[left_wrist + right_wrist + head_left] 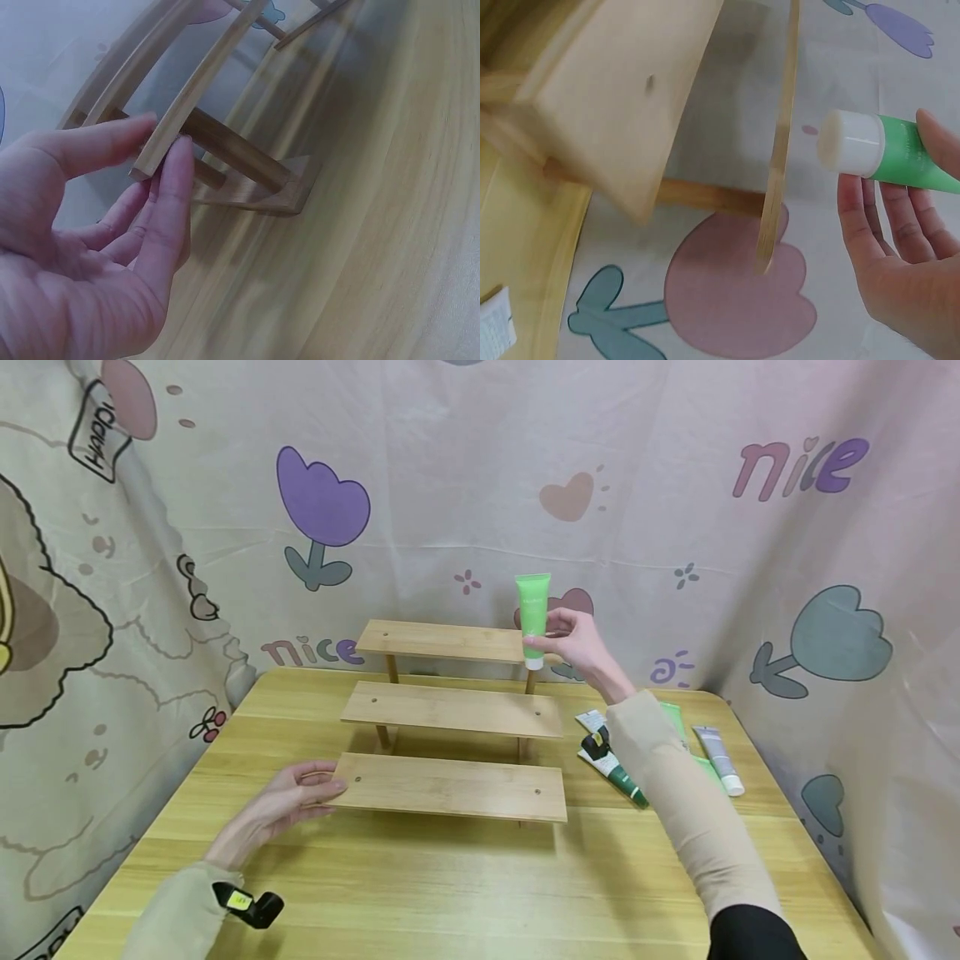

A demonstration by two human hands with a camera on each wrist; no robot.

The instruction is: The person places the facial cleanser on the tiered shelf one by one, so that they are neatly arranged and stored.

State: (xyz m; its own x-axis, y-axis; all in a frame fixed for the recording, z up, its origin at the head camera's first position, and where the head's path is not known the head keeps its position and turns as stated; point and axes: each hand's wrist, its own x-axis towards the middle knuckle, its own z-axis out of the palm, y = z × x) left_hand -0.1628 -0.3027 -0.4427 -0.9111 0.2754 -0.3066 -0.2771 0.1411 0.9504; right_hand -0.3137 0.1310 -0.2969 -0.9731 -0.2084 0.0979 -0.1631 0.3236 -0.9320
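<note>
A three-tier wooden shelf stand (450,787) stands on the table. My left hand (296,797) pinches the left end of its lowest board, thumb above and fingers beneath, as the left wrist view (112,225) shows. Upright in my right hand (581,647) is a bright green squeeze tube (533,602) with its white cap pointing down. That tube overlaps the right end of the top board (442,639) in the head view. In the right wrist view the white cap (851,142) is beside the board's edge, with thumb and fingers around the green body.
Right of the stand lie several tubes on the table: a dark green and white one (618,777), a grey one (720,758) and light green ones (672,718) partly hidden by my right sleeve. A patterned curtain (465,485) hangs behind the table (420,893).
</note>
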